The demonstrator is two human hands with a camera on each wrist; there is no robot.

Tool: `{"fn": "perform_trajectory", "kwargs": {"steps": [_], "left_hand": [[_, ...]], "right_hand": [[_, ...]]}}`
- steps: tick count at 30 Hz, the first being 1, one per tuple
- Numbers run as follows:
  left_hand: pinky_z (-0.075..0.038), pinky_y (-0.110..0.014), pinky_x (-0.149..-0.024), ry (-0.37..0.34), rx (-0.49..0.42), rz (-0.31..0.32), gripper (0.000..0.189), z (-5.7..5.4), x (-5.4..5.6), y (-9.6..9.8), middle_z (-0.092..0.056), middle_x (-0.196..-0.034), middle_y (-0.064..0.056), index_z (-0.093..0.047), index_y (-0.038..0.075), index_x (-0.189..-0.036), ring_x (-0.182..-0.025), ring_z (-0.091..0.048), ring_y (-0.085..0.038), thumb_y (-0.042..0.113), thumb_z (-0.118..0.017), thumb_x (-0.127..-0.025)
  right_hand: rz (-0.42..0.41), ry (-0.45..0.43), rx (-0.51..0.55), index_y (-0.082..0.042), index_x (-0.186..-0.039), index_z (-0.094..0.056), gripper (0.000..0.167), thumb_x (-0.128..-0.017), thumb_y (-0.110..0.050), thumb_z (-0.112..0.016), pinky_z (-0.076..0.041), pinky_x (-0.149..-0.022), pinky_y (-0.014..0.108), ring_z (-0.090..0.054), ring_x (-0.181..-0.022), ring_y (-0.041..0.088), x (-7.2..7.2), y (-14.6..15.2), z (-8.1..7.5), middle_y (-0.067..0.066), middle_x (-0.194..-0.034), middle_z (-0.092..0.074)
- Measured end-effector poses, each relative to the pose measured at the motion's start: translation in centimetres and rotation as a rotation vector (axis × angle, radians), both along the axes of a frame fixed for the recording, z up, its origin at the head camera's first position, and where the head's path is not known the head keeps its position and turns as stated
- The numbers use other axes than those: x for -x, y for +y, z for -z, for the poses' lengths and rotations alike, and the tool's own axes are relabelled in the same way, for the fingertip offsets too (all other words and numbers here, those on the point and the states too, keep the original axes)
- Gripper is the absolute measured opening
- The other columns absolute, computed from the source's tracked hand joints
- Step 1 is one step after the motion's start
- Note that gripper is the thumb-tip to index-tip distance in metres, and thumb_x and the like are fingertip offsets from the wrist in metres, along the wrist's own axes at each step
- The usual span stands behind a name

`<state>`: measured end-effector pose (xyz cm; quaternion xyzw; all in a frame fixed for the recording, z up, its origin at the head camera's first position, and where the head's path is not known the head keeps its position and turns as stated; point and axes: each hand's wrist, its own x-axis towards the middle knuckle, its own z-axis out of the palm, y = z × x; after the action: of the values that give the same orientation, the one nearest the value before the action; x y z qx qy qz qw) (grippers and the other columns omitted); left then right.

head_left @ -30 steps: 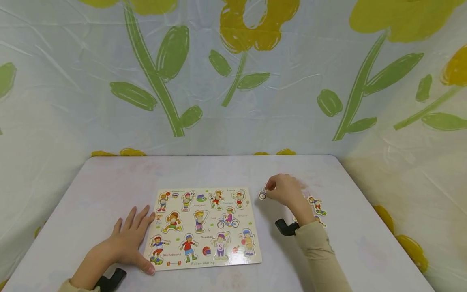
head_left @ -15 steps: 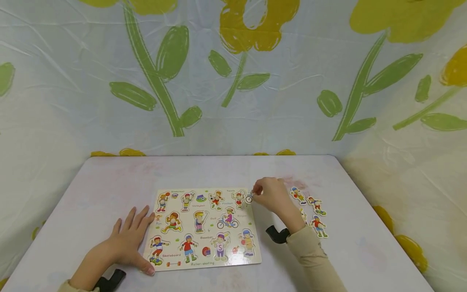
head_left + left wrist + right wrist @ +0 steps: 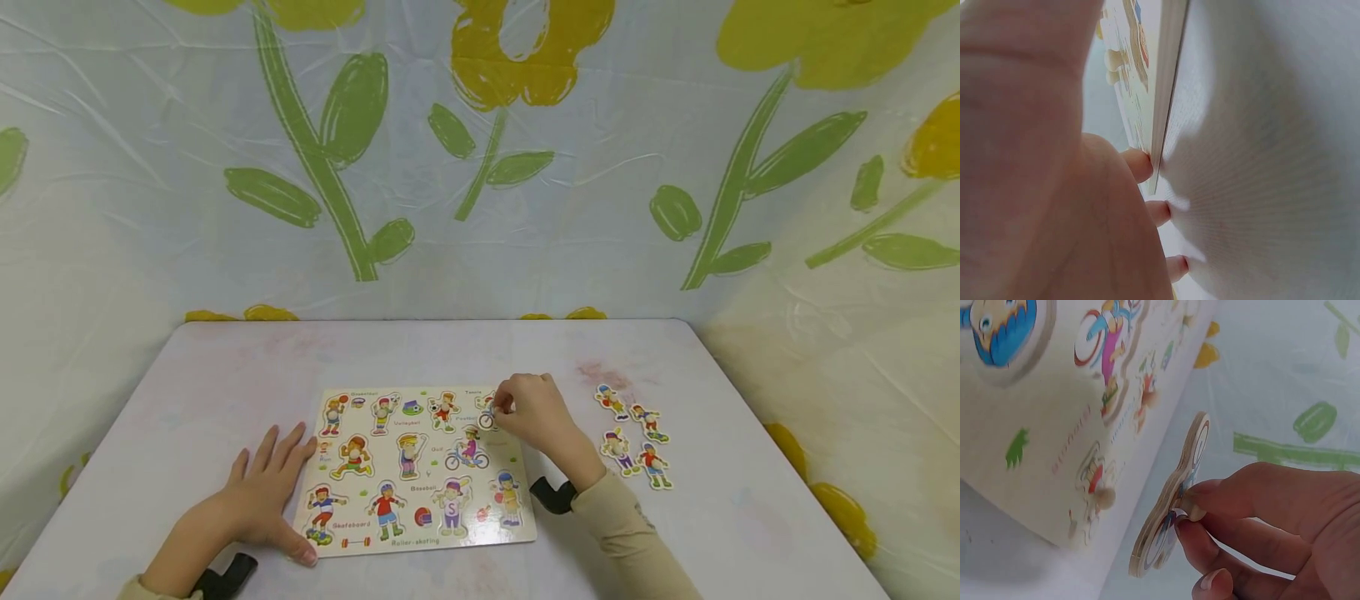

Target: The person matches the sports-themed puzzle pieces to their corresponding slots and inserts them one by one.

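A pale wooden puzzle board with sports figures lies on the table. My left hand rests at its left edge, fingers spread; in the left wrist view, a fingertip touches the board's side. Thumb and fingers of my right hand pinch the small knob of a bicycle puzzle piece. In the right wrist view this piece is held on edge, apart from the board. From the head it overlaps the tennis figure at the upper right, above the printed bicycle rider.
Several loose puzzle pieces lie right of the board, among them a skateboarder, a baseball figure and a roller skater. Some figures on the board carry knobs, such as the runner. A flowered cloth hangs behind the table.
My right hand has carried the bicycle puzzle piece leftward from beside the loose pieces to over the board's upper right corner. My left hand has stayed in place.
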<state>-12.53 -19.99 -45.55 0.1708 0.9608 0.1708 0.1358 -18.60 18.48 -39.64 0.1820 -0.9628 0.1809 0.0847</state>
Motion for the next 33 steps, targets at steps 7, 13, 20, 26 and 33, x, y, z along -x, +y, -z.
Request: {"fn": "perform_trajectory", "kwargs": {"steps": [7, 13, 20, 26, 33], "left_hand": [[0.004, -0.081, -0.102, 0.006, -0.022, 0.004, 0.152, 0.6, 0.1, -0.2, -0.009, -0.16, -0.027, -0.027, 0.002, -0.151, -0.144, 0.005, -0.054, 0.081, -0.081, -0.033], [0.005, -0.08, -0.103, -0.007, -0.005, -0.003, 0.154, 0.6, 0.2, -0.2, -0.009, -0.161, -0.026, -0.027, 0.002, -0.151, -0.144, 0.005, -0.054, 0.085, -0.078, -0.031], [0.003, -0.081, -0.102, -0.027, 0.013, 0.003, 0.152, 0.0, 0.1, 0.0, -0.008, -0.16, -0.028, -0.026, 0.0, -0.152, -0.143, 0.005, -0.056, 0.078, -0.084, -0.035], [0.001, -0.081, -0.102, -0.025, 0.045, 0.003, 0.152, -0.2, 0.1, 0.1, -0.008, -0.161, -0.028, -0.026, 0.001, -0.152, -0.143, 0.004, -0.057, 0.077, -0.084, -0.035], [0.003, -0.082, -0.101, -0.019, 0.023, 0.0, 0.152, 0.0, 0.0, 0.0, -0.008, -0.16, -0.028, -0.026, 0.0, -0.152, -0.143, 0.005, -0.057, 0.079, -0.083, -0.034]], "right_hand": [[-0.024, -0.01, -0.022, -0.016, -0.072, -0.071, 0.009, -0.075, -0.009, -0.076, -0.043, -0.079, 0.041, -0.056, -0.066, 0.01, -0.6, -1.4, 0.8, -0.009, -0.069, -0.062], [-0.083, 0.004, -0.043, -0.017, -0.07, -0.069, 0.012, -0.076, -0.008, -0.075, -0.044, -0.079, 0.041, -0.054, -0.065, 0.011, -1.2, -2.6, 1.5, -0.008, -0.067, -0.06], [-0.138, -0.006, -0.063, -0.016, -0.069, -0.068, 0.013, -0.075, -0.008, -0.077, -0.041, -0.076, 0.038, -0.052, -0.065, 0.011, -1.6, -3.5, 2.2, -0.009, -0.065, -0.058], [-0.158, -0.023, -0.089, -0.016, -0.069, -0.068, 0.013, -0.075, -0.007, -0.076, -0.039, -0.074, 0.036, -0.049, -0.062, 0.009, -1.9, -4.0, 2.7, -0.009, -0.063, -0.055], [-0.149, -0.034, -0.111, -0.016, -0.066, -0.066, 0.015, -0.075, -0.007, -0.075, -0.037, -0.072, 0.034, -0.046, -0.062, 0.009, -2.0, -4.3, 2.9, -0.011, -0.061, -0.051]]}}
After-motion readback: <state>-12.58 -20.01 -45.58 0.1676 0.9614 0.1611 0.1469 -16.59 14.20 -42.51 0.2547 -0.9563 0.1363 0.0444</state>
